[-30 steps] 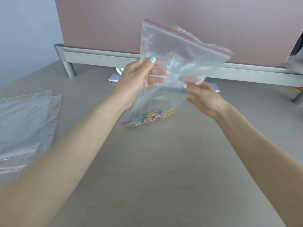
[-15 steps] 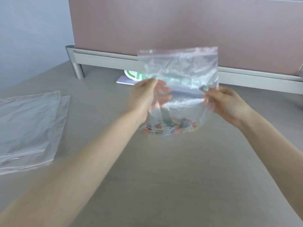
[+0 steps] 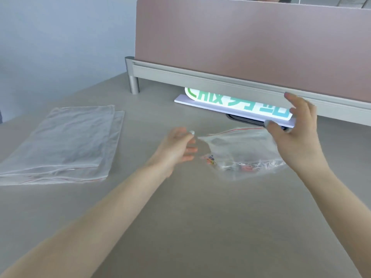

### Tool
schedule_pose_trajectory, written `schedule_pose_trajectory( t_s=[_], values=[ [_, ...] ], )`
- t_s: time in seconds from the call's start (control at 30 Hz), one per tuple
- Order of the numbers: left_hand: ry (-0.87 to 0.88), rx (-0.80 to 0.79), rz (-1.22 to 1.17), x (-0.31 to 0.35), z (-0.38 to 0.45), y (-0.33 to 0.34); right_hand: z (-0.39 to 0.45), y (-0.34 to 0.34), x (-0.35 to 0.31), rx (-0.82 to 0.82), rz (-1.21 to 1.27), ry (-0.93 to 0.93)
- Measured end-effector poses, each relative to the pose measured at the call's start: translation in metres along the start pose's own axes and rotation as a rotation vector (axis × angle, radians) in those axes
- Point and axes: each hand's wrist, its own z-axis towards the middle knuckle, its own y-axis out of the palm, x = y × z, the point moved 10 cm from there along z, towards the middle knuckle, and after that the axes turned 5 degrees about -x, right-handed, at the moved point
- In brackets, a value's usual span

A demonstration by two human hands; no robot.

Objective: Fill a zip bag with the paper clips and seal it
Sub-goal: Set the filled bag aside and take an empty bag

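From my remote station I record two bare forearms reaching in from the near edge over the grey table (image 3: 200, 227). The left hand (image 3: 176, 149) hovers with fingers spread and loose, gripping nothing, just left of the zip bag (image 3: 241, 149). The right hand (image 3: 297, 135) is likewise spread, fingers apart and relaxed, raised above the bag's right end; I cannot tell whether it touches the plastic. One zip bag lies flat on the table between the hands, its red-lined mouth turned away toward the partition. Inside, the paper clips (image 3: 239, 165) sit bunched along the near edge in assorted colours; blur prevents a count. Whether the mouth is sealed cannot be determined. To the left, well apart, lies a stack of spare bags (image 3: 60, 145); I count two, overlapping. Further back, one white sign (image 3: 236, 105) with green lettering lies under the rail of the pink partition (image 3: 251, 41), with a dark object beneath its right part.
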Motion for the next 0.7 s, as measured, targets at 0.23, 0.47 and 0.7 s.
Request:
schedule_pose_trajectory(
  t_s=[0.23,0.47,0.7],
  values=[
    [0.223,0.632,0.636,0.037,-0.028,-0.206,-0.041,0.167,-0.116,-0.531,0.133,-0.252],
    [-0.287,0.814,1.071,0.004,-0.07,-0.339,-0.049,0.318,-0.091,-0.905,-0.085,0.046],
    [-0.331,0.591,1.13,-0.034,-0.074,-0.321,-0.046,0.383,-0.126,-0.9,0.186,0.121]
  ],
)
